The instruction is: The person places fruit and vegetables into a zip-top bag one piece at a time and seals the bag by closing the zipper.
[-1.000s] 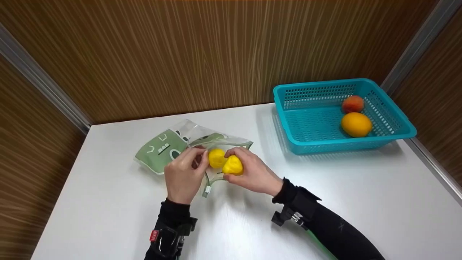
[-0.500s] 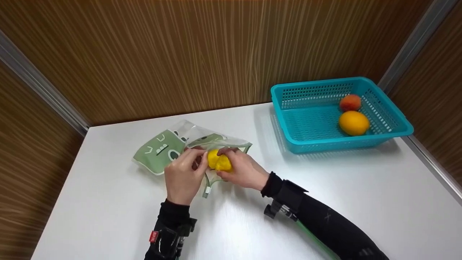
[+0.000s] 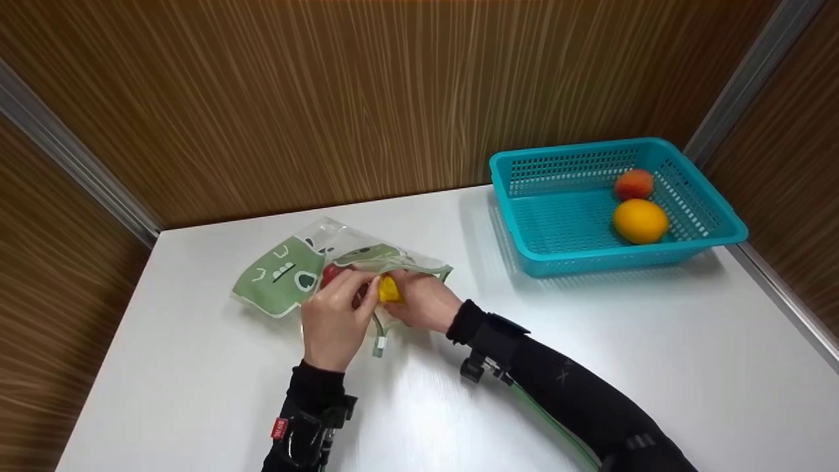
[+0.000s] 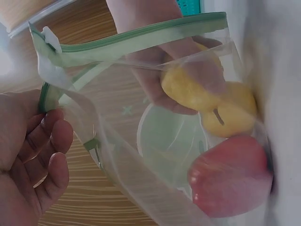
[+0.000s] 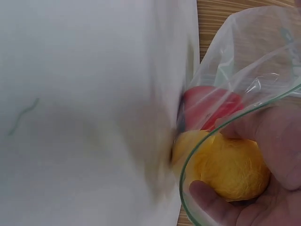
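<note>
The left hand [image 3: 334, 321] pinches the rim of the clear-and-green bag [image 3: 278, 278]. The right hand [image 3: 426, 303], inside the bag's mouth, grips a yellow fruit [image 5: 240, 169] to the right of the left hand. Just beyond the gripped fruit, inside the bag, lie a second yellow fruit [image 4: 235, 117] and a red fruit [image 4: 230, 176].

Through my cameras the bag [image 3: 372, 252] looks like thin, glossy plastic, with a shiny red fruit [image 4: 230, 176] and a finely creased yellow fruit [image 5: 235, 172] inside it, a smooth plastic basket [image 3: 560, 219] to its right, and wood-grain panelling [image 3: 328, 118] behind it.
</note>
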A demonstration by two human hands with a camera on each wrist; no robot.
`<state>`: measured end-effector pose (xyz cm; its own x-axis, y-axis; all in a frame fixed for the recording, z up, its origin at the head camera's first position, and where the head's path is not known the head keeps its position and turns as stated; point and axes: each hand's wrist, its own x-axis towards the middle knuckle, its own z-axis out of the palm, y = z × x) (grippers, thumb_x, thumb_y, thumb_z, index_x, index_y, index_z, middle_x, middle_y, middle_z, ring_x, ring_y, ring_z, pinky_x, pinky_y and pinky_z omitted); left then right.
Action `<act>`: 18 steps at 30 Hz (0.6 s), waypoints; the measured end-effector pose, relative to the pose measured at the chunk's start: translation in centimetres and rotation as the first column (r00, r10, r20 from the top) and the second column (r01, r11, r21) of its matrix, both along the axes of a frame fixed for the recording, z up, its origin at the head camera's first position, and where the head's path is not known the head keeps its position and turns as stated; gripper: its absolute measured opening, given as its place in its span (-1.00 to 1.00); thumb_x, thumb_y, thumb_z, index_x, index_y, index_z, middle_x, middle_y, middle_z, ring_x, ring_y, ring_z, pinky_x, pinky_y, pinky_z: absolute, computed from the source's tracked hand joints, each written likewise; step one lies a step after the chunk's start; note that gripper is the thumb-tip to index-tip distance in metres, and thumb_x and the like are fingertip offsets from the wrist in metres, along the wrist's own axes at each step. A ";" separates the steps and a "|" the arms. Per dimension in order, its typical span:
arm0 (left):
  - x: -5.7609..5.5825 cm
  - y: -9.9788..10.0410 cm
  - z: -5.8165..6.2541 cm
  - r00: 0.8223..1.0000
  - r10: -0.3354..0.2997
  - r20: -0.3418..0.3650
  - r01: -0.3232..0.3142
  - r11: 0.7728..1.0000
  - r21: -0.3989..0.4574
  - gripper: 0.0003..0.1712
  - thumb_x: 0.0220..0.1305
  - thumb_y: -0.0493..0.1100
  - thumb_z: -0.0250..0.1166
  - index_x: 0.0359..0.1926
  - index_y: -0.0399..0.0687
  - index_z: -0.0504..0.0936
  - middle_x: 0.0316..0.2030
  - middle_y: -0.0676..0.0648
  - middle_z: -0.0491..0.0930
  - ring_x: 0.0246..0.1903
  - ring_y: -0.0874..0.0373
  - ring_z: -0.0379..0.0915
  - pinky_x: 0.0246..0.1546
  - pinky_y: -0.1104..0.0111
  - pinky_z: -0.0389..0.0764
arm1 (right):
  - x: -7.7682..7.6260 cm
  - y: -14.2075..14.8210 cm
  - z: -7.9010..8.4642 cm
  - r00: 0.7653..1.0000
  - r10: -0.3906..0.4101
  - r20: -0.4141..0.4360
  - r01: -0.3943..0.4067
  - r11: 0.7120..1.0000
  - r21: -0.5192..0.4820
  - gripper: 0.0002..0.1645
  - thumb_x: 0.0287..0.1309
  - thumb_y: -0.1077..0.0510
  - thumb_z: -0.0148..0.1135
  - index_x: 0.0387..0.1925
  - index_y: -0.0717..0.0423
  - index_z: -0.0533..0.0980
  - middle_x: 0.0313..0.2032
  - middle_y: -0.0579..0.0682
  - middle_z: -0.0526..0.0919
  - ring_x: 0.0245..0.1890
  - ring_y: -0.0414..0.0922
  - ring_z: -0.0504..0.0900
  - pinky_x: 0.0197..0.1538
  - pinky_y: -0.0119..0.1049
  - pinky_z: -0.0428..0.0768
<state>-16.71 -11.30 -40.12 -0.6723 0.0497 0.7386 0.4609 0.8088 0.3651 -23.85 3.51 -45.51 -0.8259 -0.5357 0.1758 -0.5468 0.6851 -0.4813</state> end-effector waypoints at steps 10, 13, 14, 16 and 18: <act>0.0 -0.1 0.1 1.000 0.004 -0.017 -0.005 1.000 -0.008 -0.95 0.15 -0.16 0.35 -0.37 -0.02 0.69 -0.47 0.04 0.69 -0.59 0.25 0.53 -0.59 0.42 0.47 | -1.6 -2.0 0.4 0.999 0.030 0.042 -0.036 0.988 0.150 -0.66 0.29 0.01 0.07 0.02 0.07 0.43 -0.29 -0.02 0.65 -0.37 -0.21 0.53 -0.32 -0.46 0.46; 0.0 -0.1 0.2 1.000 0.007 -0.018 -0.007 1.000 -0.012 -0.94 0.17 -0.15 0.33 -0.37 -0.02 0.69 -0.47 0.05 0.69 -0.59 0.26 0.53 -0.60 0.43 0.47 | -2.0 -2.4 0.4 0.998 0.042 0.038 -0.049 0.978 0.201 -0.60 0.32 -0.05 0.03 0.08 0.06 0.38 -0.20 -0.03 0.67 -0.24 -0.18 0.61 -0.14 -0.41 0.56; 0.0 -0.1 0.2 1.000 0.010 -0.019 -0.010 1.000 -0.013 -0.94 0.17 -0.15 0.33 -0.38 -0.02 0.70 -0.47 0.05 0.69 -0.59 0.26 0.53 -0.60 0.43 0.47 | -2.1 -2.5 0.4 0.998 0.044 0.038 -0.052 0.975 0.215 -0.60 0.33 -0.07 0.01 0.08 0.05 0.38 -0.19 -0.02 0.67 -0.22 -0.16 0.63 -0.11 -0.38 0.58; 0.1 -0.2 0.3 1.000 0.014 -0.018 -0.014 1.000 -0.012 -0.93 0.18 -0.15 0.32 -0.38 -0.01 0.70 -0.46 0.05 0.70 -0.59 0.26 0.54 -0.60 0.44 0.47 | -2.3 -2.8 0.4 0.998 0.034 0.059 -0.046 0.977 0.210 -0.59 0.34 -0.09 -0.01 0.08 0.03 0.39 -0.17 -0.01 0.68 -0.19 -0.15 0.64 -0.07 -0.34 0.59; 0.0 -0.2 0.3 1.000 0.015 -0.019 -0.015 1.000 -0.008 -0.93 0.18 -0.14 0.32 -0.38 -0.01 0.69 -0.45 0.04 0.70 -0.59 0.25 0.55 -0.60 0.43 0.48 | -2.5 -3.0 0.3 0.998 0.026 0.061 -0.038 0.977 0.212 -0.59 0.34 -0.10 -0.03 0.07 0.02 0.40 -0.18 -0.02 0.69 -0.21 -0.17 0.63 -0.11 -0.37 0.57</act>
<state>-16.67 -11.52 -39.80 -0.6587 0.0462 0.7510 0.4556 0.8188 0.3493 -26.32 0.53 -45.20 -0.8132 -0.5819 0.0074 -0.5456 0.7578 -0.3579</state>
